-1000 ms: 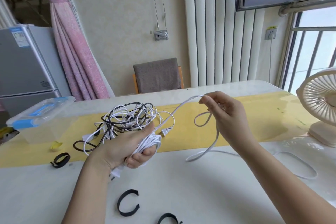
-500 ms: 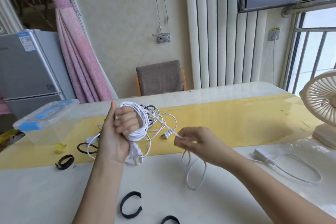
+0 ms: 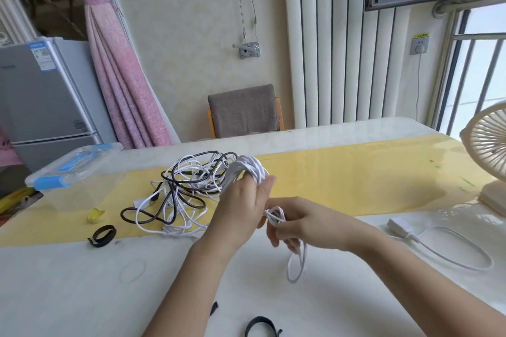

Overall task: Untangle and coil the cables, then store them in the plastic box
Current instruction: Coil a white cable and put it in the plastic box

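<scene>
My left hand holds a coil of white cable wound around its fingers, raised above the table. Right beside it, my right hand pinches the loose part of the same white cable; a short loop hangs below it. A tangle of black and white cables lies on the yellow strip behind my left hand. The clear plastic box with a blue-clipped lid stands at the far left of the table.
Black strap loops lie on the table at the left and near the front edge. A white fan stands at the right, its white cord curling over the table. A chair stands behind the table.
My left hand has swung right with the coil and my right hand has come in close to it, wrapping more cable on; the hanging loop is shorter.
</scene>
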